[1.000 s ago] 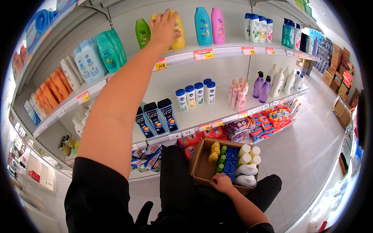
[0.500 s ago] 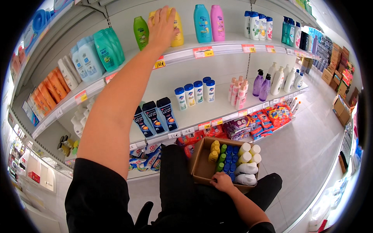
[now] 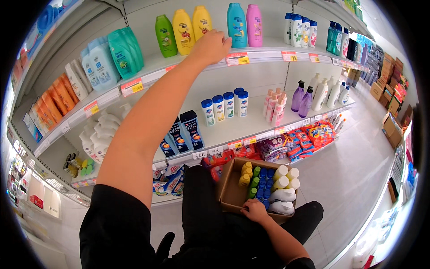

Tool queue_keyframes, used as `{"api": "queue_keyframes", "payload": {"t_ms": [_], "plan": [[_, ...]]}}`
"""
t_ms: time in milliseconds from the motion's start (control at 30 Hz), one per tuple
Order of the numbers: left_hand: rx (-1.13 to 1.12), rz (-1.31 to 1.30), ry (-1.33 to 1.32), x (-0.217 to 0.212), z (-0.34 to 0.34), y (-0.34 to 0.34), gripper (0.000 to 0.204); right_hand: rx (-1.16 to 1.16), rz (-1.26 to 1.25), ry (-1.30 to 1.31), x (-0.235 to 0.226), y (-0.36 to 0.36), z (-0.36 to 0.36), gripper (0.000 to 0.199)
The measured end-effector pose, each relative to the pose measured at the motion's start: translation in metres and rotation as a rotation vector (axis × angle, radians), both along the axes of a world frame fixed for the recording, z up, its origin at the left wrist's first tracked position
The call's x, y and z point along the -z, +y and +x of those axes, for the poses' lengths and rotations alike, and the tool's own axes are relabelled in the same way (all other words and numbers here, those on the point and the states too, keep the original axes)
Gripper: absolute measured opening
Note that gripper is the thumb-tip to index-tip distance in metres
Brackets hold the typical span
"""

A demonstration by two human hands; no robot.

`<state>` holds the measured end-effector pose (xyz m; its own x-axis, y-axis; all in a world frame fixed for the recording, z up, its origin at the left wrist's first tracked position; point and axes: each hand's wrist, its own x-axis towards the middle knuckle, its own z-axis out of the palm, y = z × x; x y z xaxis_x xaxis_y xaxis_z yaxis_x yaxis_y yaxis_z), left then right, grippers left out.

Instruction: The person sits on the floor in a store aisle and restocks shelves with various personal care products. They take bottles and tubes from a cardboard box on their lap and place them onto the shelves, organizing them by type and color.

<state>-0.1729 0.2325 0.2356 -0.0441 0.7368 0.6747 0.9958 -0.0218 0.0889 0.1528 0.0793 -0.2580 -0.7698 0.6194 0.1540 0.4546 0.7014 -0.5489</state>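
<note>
My left hand (image 3: 211, 45) is raised to the upper shelf (image 3: 264, 54). It hovers in front of the base of the right one of two yellow bottles (image 3: 201, 20), fingers loosely curled and holding nothing. A green bottle (image 3: 165, 29) stands to their left; a teal bottle (image 3: 235, 19) and a pink bottle (image 3: 254, 19) stand to their right. My right hand (image 3: 254, 210) grips the near edge of an open cardboard box (image 3: 229, 193) on my lap. The box holds several yellow, green, blue and white bottles.
Lower shelves carry dark blue bottles (image 3: 189, 129), white bottles with blue caps (image 3: 224, 106), pink bottles (image 3: 274, 106) and purple bottles (image 3: 301, 96). Refill pouches (image 3: 303, 140) fill the bottom shelf. Cardboard cartons (image 3: 393, 127) stand down the aisle at the right.
My left hand has come off the left yellow bottle and moved right and slightly down, so both yellow bottles now show. My right hand and the box have not moved.
</note>
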Motion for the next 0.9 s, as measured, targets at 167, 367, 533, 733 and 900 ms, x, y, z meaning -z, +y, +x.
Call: {"api": "queue_keyframes", "payload": {"t_ms": [167,367,533,733,900], "plan": [[0.127,0.416,0.193,0.02,-0.002,0.006,0.024,0.0,-0.01,-0.011,-0.003,0.0,0.001,0.019],[0.442,0.424,0.181,0.1,0.034,-0.025,0.028,0.009,0.0,0.026,0.002,0.003,-0.003,0.023],[0.512,-0.036,-0.085,0.267,0.067,-0.043,0.026,0.034,0.027,0.053,0.001,-0.003,-0.005,0.027],[0.449,-0.468,-0.162,0.465,0.108,-0.088,0.041,0.043,-0.004,0.033,0.001,-0.001,-0.002,0.027],[0.299,-0.587,-0.219,0.506,0.12,-0.102,0.042,0.047,0.01,0.06,0.005,-0.001,0.0,0.027]]}}
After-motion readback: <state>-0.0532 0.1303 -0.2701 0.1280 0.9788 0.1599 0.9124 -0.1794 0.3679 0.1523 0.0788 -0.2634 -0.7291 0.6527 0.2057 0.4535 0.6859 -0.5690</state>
